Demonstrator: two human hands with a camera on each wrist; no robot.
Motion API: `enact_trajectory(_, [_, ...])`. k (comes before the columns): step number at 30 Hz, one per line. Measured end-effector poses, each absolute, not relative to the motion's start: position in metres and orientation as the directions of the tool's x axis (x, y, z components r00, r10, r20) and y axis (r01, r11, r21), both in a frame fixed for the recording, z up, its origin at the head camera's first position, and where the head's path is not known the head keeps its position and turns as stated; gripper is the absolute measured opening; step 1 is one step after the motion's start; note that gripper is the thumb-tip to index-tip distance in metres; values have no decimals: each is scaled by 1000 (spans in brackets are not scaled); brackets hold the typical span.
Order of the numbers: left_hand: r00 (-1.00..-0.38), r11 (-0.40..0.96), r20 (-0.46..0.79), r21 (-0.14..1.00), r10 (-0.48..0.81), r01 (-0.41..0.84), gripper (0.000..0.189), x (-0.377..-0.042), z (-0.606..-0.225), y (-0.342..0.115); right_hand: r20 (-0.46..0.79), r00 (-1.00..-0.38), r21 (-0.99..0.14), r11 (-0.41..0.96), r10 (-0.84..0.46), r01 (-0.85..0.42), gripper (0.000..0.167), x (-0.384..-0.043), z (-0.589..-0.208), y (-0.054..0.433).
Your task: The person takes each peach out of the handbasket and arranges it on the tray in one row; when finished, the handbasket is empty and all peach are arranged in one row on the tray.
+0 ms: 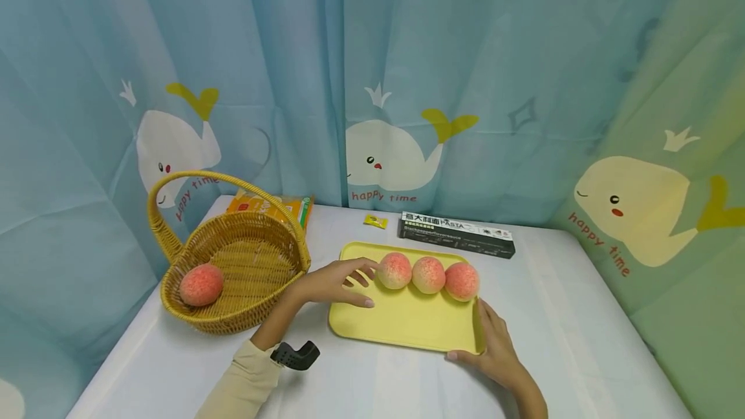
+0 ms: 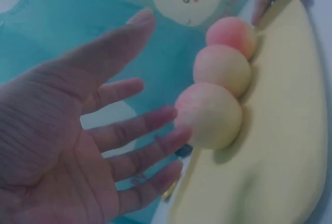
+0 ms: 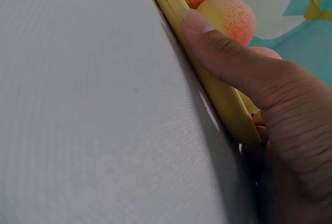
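Three pink-and-cream peaches, a left one (image 1: 394, 271), a middle one (image 1: 428, 275) and a right one (image 1: 462, 281), sit in a row along the far side of a yellow tray (image 1: 401, 325). My left hand (image 1: 334, 282) hovers over the tray's left end, fingers spread and relaxed, fingertips right beside the left peach. Nothing is in its palm (image 2: 67, 167). At the tray's near right corner, my right hand (image 1: 495, 349) grips the rim, its thumb (image 3: 218, 47) along the front edge and its fingers along the right side.
Left of the tray stands a wicker basket (image 1: 256, 267) with a tall handle and one peach (image 1: 201, 284) inside. Behind it lies an orange packet (image 1: 306, 209). A small yellow wrapped sweet (image 1: 375, 221) and a black-and-white pasta box (image 1: 456, 235) lie beyond the tray, before the curtain (image 1: 407, 31).
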State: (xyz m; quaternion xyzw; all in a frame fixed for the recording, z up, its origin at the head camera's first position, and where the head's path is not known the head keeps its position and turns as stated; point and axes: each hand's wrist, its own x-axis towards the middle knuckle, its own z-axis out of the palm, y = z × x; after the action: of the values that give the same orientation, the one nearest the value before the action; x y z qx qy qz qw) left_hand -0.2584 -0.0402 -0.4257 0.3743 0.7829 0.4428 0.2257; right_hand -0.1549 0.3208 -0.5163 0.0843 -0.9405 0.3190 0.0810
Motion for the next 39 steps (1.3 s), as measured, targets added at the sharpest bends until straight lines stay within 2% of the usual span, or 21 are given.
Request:
enact_trajectory(12, [-603,330,16,825,797,459,60,-241,-383,-91,216,-970,-579,786,-110,-218,125,-157,-515,318])
enact_trajectory(17, [-607,356,-8,816,795,455,57,-239,-367,-116,200,-974,-584,785,-105,-205,125,-156,-511,321])
enact_trajectory(24, [-551,357,-67,825,831,438,50,-248,-359,-158,167,-982,-593,787,-86,-170,125,-157,-510,321])
enact_trajectory(29, [-632,420,-87,815,770,400,52,-261,-360,-188,173,-981,-599,780,-94,-180,125,-156,-512,321])
enact_trajectory(36, [-798,521,-93,800,595,296,55,-278,-374,-230,163,-982,-598,783,-92,-172,126,-155,-512,321])
enact_trajectory(39, [-836,560,-103,785,539,264,59,-282,-382,-243,156,-984,-597,785,-90,-166,126,-155,-513,321])
